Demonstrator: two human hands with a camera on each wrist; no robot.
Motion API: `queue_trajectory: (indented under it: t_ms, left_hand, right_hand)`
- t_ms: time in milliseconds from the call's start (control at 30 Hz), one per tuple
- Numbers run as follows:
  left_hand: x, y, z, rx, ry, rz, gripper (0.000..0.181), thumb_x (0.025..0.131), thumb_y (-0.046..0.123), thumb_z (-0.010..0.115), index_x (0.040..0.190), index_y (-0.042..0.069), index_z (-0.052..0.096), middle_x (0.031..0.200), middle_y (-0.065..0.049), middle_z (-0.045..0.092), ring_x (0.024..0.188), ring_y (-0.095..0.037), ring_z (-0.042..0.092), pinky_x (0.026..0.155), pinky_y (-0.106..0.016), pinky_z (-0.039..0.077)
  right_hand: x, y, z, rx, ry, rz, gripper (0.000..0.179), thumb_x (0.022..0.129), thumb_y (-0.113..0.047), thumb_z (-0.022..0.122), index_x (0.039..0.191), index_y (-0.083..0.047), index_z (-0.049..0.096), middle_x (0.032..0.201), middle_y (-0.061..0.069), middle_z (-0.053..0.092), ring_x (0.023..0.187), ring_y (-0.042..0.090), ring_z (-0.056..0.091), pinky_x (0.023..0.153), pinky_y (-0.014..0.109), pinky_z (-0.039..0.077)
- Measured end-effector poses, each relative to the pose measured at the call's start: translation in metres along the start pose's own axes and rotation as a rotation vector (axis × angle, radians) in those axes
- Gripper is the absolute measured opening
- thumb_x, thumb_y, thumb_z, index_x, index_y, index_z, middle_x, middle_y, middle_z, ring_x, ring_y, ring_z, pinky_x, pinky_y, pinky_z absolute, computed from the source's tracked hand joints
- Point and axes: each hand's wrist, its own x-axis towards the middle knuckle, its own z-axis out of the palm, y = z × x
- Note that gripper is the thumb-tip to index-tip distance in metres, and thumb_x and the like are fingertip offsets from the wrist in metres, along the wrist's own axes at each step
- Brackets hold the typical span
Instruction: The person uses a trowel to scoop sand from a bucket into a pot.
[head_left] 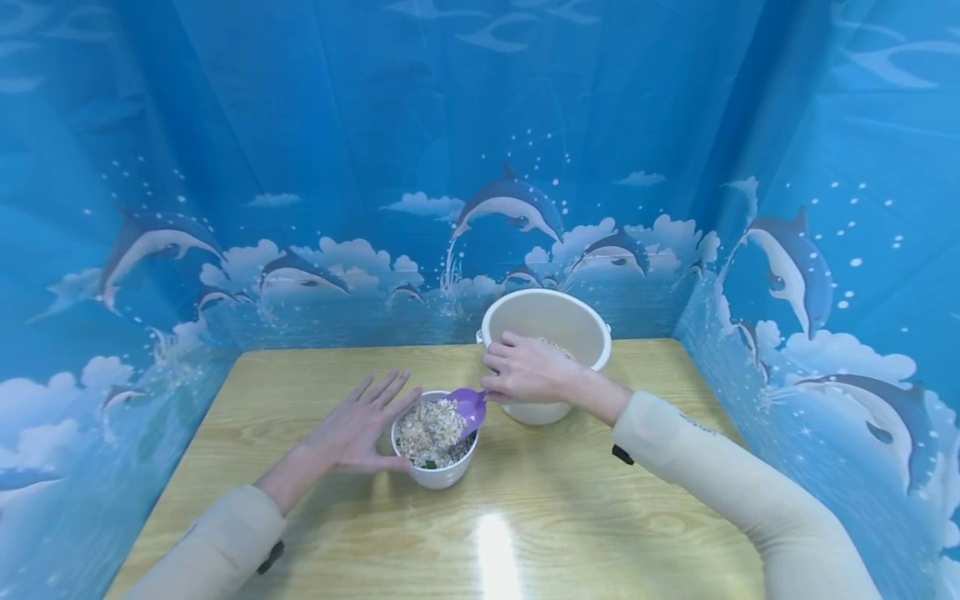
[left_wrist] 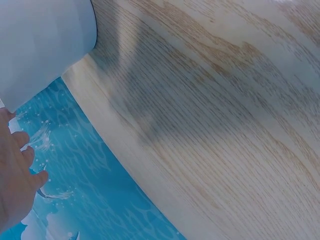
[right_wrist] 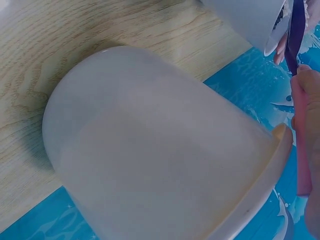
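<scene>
My right hand (head_left: 528, 367) grips the pink handle (right_wrist: 301, 145) of a small shovel, whose purple blade (head_left: 470, 408) tilts over the right rim of a white pot (head_left: 442, 478). Pale crumbly grains (head_left: 431, 429) are heaped in that pot, with darker bits around them and a speck of green near the front. My left hand (head_left: 356, 429) is at the pot's left side, fingers straight and spread, thumb at the rim. In the left wrist view, the left hand (left_wrist: 17, 175) shows at the edge beside the pot (left_wrist: 45, 45).
A larger cream bucket (head_left: 546, 317) stands behind and to the right of the pot, under my right hand, with some pale grains inside. Both stand on a wood-grain table (head_left: 345, 533). A blue dolphin-print curtain (head_left: 360, 167) encloses the back and sides.
</scene>
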Motion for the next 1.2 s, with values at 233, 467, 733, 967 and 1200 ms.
queue_trajectory:
  t_ms: [233,467,733,967,1200]
  left_hand:
    - [0.0002,-0.0001,0.0014,-0.007,0.014,0.008,0.117,0.084,0.092,0.05,0.166,0.011,0.032,0.174,-0.023,0.02,0.16,-0.045,0.028,0.13,-0.067,0.025]
    - [0.0003,-0.0005,0.0018,-0.007,0.015,0.012,0.119,0.083,0.096,0.044,0.166,0.011,0.032,0.174,-0.023,0.02,0.161,-0.045,0.028,0.13,-0.066,0.025]
    - [0.0004,-0.0009,0.0025,-0.009,0.006,0.002,0.119,0.083,0.095,0.047,0.166,0.011,0.031,0.175,-0.023,0.019,0.161,-0.044,0.027,0.13,-0.066,0.024]
    - [0.0006,-0.0006,0.0024,-0.011,0.0,0.001,0.118,0.083,0.093,0.05,0.167,0.012,0.03,0.175,-0.022,0.017,0.162,-0.044,0.025,0.131,-0.065,0.023]
    - [0.0002,-0.0005,0.0019,-0.008,-0.001,0.0,0.118,0.083,0.093,0.051,0.167,0.013,0.029,0.175,-0.022,0.017,0.162,-0.043,0.025,0.131,-0.065,0.022]
  right_hand:
    - [0.0012,-0.0022,0.0017,-0.02,-0.008,-0.022,0.027,0.103,-0.052,0.061,0.102,-0.028,0.074,0.101,-0.007,0.073,0.096,0.012,0.065,0.085,0.027,0.05]
    - [0.0026,-0.0035,-0.0008,-0.045,-0.012,-0.042,0.03,0.105,-0.054,0.058,0.101,-0.029,0.073,0.099,-0.007,0.072,0.095,0.012,0.064,0.085,0.027,0.05]
    - [0.0018,-0.0023,0.0012,-0.042,0.012,-0.036,0.03,0.103,-0.054,0.06,0.099,-0.027,0.072,0.098,-0.006,0.071,0.094,0.013,0.063,0.082,0.028,0.05]
    - [0.0016,-0.0009,0.0029,-0.049,0.041,-0.036,0.027,0.102,-0.053,0.063,0.098,-0.027,0.072,0.098,-0.006,0.071,0.093,0.012,0.062,0.081,0.027,0.048]
    - [0.0026,-0.0014,0.001,-0.058,0.021,-0.04,0.025,0.103,-0.051,0.062,0.101,-0.029,0.073,0.099,-0.007,0.07,0.094,0.012,0.062,0.083,0.027,0.05]
